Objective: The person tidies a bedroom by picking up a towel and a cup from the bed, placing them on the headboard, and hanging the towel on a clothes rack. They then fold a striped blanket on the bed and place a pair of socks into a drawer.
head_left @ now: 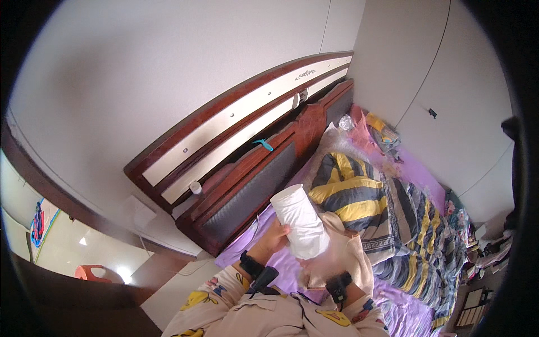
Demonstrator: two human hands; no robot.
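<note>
Above the bed I hold a white roll, a soft-looking cylinder tilted with its flat end toward the headboard. My left hand grips it from the left side, the thumb lying over its surface. At the roll's lower end is my right hand, smeared by motion and partly hidden, so its fingers do not show clearly. A beige cloth lies on the bed beside and beneath the right hand. Dark bands with small devices circle both wrists.
A brown wooden headboard backs the bed, with a white jar and a blue item on its ledge. Striped yellow-and-grey bedding covers the bed's right side over a purple sheet. An orange stool stands at left.
</note>
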